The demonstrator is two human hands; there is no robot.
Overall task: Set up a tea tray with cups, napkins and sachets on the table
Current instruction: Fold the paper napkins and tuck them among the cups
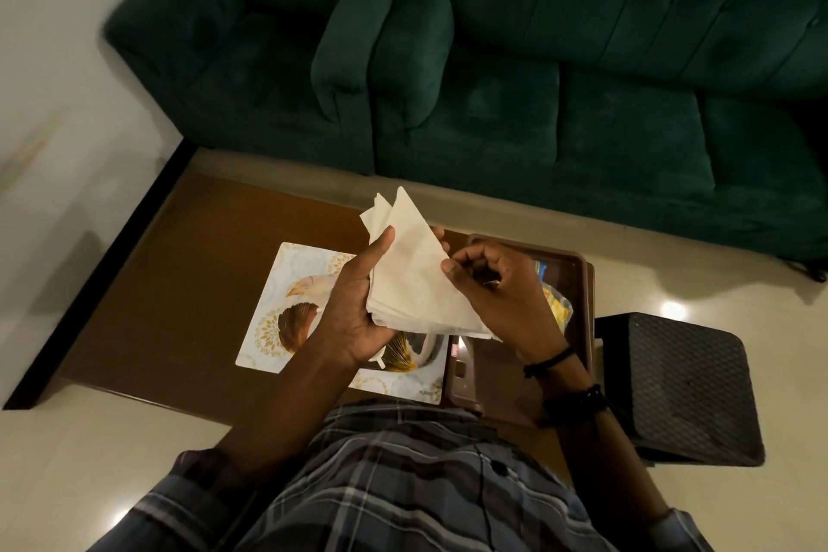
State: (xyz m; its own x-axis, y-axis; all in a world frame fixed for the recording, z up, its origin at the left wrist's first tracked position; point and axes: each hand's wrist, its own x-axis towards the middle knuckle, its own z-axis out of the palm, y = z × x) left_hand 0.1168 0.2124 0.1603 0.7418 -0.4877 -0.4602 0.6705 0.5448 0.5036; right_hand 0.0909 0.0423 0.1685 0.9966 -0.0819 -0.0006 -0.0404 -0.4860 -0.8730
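Observation:
A stack of white paper napkins (412, 278) is held above the brown table (188, 282). My left hand (354, 305) grips the stack from the left, thumb on top. My right hand (493, 287) pinches the top napkin at its right edge with thumb and forefinger. Under my hands lies a white tray with a gold and brown bird pattern (269, 327), partly hidden. To the right, a dark brown tray (578, 278) holds yellow and blue sachets (558, 305), mostly covered by my right hand. No cups are visible.
A dark green sofa (493, 58) with a bolster cushion stands beyond the table. A black textured stool (685, 390) sits at the table's right end. Pale tiled floor (67, 148) lies to the left.

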